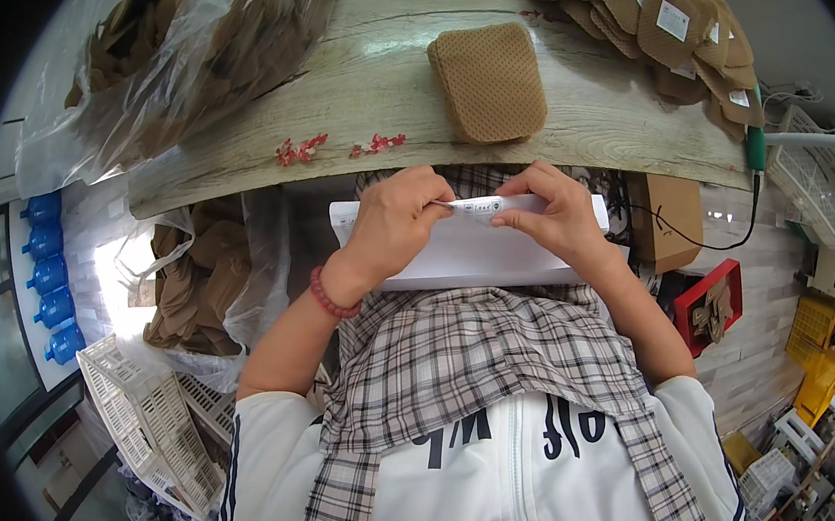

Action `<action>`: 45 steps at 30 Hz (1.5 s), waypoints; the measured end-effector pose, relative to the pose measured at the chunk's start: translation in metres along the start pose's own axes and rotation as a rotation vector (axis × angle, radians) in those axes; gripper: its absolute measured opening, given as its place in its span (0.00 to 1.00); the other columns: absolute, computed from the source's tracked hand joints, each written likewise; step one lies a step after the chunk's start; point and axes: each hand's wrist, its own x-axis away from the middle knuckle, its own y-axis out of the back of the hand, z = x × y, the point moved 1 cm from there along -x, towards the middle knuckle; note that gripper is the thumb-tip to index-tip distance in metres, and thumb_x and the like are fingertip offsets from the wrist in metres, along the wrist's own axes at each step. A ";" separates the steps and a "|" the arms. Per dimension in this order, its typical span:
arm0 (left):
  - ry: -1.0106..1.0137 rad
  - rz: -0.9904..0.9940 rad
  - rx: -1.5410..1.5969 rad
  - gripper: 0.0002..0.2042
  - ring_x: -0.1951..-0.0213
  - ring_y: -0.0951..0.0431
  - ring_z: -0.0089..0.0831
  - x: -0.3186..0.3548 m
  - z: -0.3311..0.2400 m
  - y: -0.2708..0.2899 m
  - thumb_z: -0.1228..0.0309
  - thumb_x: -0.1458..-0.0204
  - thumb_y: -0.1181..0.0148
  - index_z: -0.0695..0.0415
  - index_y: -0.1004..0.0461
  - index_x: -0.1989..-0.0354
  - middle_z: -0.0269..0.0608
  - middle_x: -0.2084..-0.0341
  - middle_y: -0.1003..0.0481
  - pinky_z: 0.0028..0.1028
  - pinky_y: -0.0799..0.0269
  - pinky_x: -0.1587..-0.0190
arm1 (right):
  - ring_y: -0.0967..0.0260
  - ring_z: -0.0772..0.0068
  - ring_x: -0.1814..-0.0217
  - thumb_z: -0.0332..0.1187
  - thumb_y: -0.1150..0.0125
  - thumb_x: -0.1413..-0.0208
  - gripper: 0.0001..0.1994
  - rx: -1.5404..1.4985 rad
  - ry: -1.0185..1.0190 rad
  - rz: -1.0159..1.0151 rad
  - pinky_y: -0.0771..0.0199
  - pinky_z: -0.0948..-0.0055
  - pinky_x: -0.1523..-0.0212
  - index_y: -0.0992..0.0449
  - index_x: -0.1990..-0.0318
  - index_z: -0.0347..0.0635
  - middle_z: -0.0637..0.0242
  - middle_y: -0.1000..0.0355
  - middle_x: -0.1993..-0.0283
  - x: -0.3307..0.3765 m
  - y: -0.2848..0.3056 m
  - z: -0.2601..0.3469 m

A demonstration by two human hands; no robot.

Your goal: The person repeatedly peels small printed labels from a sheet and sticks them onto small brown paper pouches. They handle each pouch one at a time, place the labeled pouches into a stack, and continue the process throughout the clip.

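A curled white sheet (499, 253), which looks like a label sheet with small printing along its folded upper edge, lies over my lap below the table edge. My left hand (396, 220), with a red bead bracelet at the wrist, pinches that printed edge between thumb and fingers. On the other side of the fold, my right hand (558, 214) grips the same sheet, thumb on top and fingers curled behind. A neat stack of brown dotted fabric pads (495, 82) rests on the table just beyond my hands.
The wooden table (352, 104) bears a clear bag (228, 31) of brown pieces at left and a pile of tagged brown pads (661, 28) at far right. White crates (150, 426) and a bag of brown pieces (204, 280) stand left; a cardboard box (667, 224) and red box (710, 307) right.
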 end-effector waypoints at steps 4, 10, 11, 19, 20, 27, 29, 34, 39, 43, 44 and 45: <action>-0.046 0.050 0.013 0.04 0.73 0.27 0.32 0.000 -0.006 0.000 0.78 0.52 0.35 0.63 0.22 0.68 0.41 0.75 0.27 0.27 0.33 0.68 | 0.25 0.70 0.64 0.34 0.23 0.55 0.12 -0.167 -0.100 0.008 0.25 0.73 0.62 0.18 0.65 0.42 0.68 0.24 0.64 0.000 -0.003 -0.009; 0.080 0.022 0.154 0.05 0.72 0.28 0.27 -0.001 0.000 -0.004 0.75 0.50 0.32 0.63 0.20 0.68 0.38 0.75 0.27 0.25 0.34 0.68 | 0.30 0.78 0.64 0.28 0.25 0.54 0.09 -0.270 -0.103 -0.025 0.30 0.78 0.64 0.17 0.64 0.39 0.70 0.27 0.65 0.000 -0.006 -0.007; 0.080 0.022 0.156 0.05 0.72 0.28 0.26 -0.001 0.000 -0.004 0.76 0.50 0.32 0.63 0.20 0.68 0.38 0.75 0.27 0.25 0.34 0.68 | 0.31 0.80 0.64 0.26 0.26 0.53 0.08 -0.249 -0.070 -0.039 0.32 0.78 0.64 0.17 0.64 0.38 0.70 0.28 0.65 -0.001 -0.005 -0.006; 0.118 0.038 0.209 0.04 0.71 0.28 0.23 -0.004 0.005 -0.006 0.77 0.51 0.32 0.64 0.20 0.69 0.36 0.75 0.26 0.23 0.34 0.67 | 0.29 0.65 0.62 0.25 0.27 0.59 0.08 -0.085 0.151 -0.268 0.31 0.69 0.62 0.17 0.68 0.46 0.68 0.27 0.67 0.005 -0.017 -0.001; 0.119 0.041 0.207 0.04 0.71 0.28 0.23 -0.005 0.005 -0.006 0.77 0.51 0.32 0.64 0.20 0.69 0.35 0.75 0.26 0.23 0.34 0.67 | 0.29 0.65 0.62 0.25 0.27 0.59 0.08 -0.085 0.156 -0.284 0.31 0.68 0.62 0.17 0.69 0.46 0.68 0.27 0.66 0.006 -0.018 -0.001; 0.148 0.114 0.253 0.06 0.70 0.27 0.20 -0.008 0.014 -0.004 0.73 0.48 0.34 0.64 0.21 0.68 0.34 0.74 0.24 0.22 0.33 0.65 | 0.31 0.68 0.52 0.21 0.30 0.53 0.06 -0.001 0.185 -0.241 0.30 0.73 0.54 0.19 0.68 0.42 0.66 0.27 0.60 0.010 -0.018 0.002; 0.199 0.184 0.313 0.07 0.69 0.28 0.19 -0.011 0.019 0.001 0.71 0.46 0.36 0.64 0.21 0.68 0.33 0.73 0.24 0.21 0.33 0.65 | 0.32 0.68 0.51 0.21 0.30 0.53 0.06 -0.023 0.184 -0.257 0.31 0.72 0.53 0.19 0.68 0.43 0.66 0.28 0.58 0.010 -0.021 0.000; 0.293 0.302 0.340 0.10 0.70 0.24 0.25 -0.017 0.029 0.015 0.67 0.44 0.39 0.63 0.21 0.66 0.39 0.74 0.22 0.25 0.31 0.65 | 0.34 0.65 0.54 0.23 0.28 0.56 0.07 -0.257 0.179 -0.254 0.36 0.69 0.53 0.19 0.70 0.46 0.67 0.27 0.57 0.019 -0.026 0.002; 0.080 0.074 -0.014 0.07 0.72 0.27 0.33 -0.021 0.025 0.010 0.71 0.45 0.40 0.64 0.24 0.68 0.38 0.75 0.26 0.29 0.31 0.66 | 0.34 0.69 0.51 0.24 0.27 0.55 0.07 -0.436 0.309 -0.179 0.35 0.73 0.49 0.18 0.69 0.46 0.66 0.28 0.56 0.021 -0.006 0.013; -0.222 -0.071 -0.170 0.04 0.63 0.27 0.44 -0.024 -0.009 0.017 0.76 0.47 0.41 0.63 0.27 0.71 0.46 0.64 0.26 0.38 0.32 0.59 | 0.31 0.75 0.57 0.23 0.34 0.45 0.04 -0.980 0.038 -0.280 0.31 0.75 0.52 0.24 0.64 0.39 0.68 0.27 0.59 -0.014 0.031 0.018; -0.325 -0.115 -0.206 0.03 0.60 0.27 0.45 -0.024 -0.016 0.017 0.77 0.47 0.42 0.62 0.27 0.71 0.47 0.60 0.26 0.39 0.33 0.57 | 0.30 0.77 0.60 0.23 0.36 0.42 0.04 -0.989 -0.042 -0.300 0.30 0.76 0.53 0.25 0.62 0.37 0.68 0.27 0.61 -0.026 0.040 0.018; -0.336 -0.099 -0.273 0.03 0.46 0.29 0.49 -0.025 -0.018 0.016 0.78 0.47 0.43 0.62 0.29 0.72 0.51 0.46 0.29 0.44 0.35 0.45 | 0.31 0.81 0.62 0.26 0.38 0.39 0.04 -0.891 -0.071 -0.329 0.29 0.78 0.57 0.26 0.60 0.37 0.70 0.27 0.64 -0.040 0.047 0.016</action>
